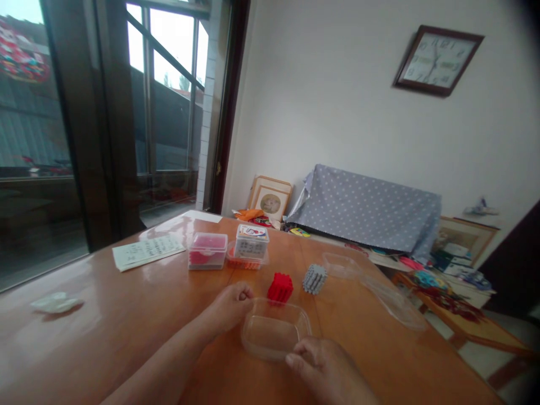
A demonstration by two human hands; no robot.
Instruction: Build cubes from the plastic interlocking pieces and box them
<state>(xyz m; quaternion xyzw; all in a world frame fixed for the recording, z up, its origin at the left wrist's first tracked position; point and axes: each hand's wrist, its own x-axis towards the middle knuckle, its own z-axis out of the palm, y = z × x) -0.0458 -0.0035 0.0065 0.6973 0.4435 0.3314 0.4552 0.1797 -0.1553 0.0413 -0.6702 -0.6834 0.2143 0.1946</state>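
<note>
A clear plastic container [274,333] rests on the table between my hands, with nothing visible inside it. My left hand [230,306] has curled fingers pinching its far-left rim. At the near-right corner, my right hand [323,363] grips the rim between thumb and fingers. Just behind the container stands a red ridged block [280,288]. To its right is a similar grey ridged block [314,279], touched by neither hand.
Farther back on the wooden table [236,371] are a pink-topped box [207,251], a white-lidded box [251,241] on an orange-filled tray [247,263], and paper sheets [148,252]. Another clear container [338,265] and a clear lid [392,301] lie right; a crumpled packet [57,302] lies left.
</note>
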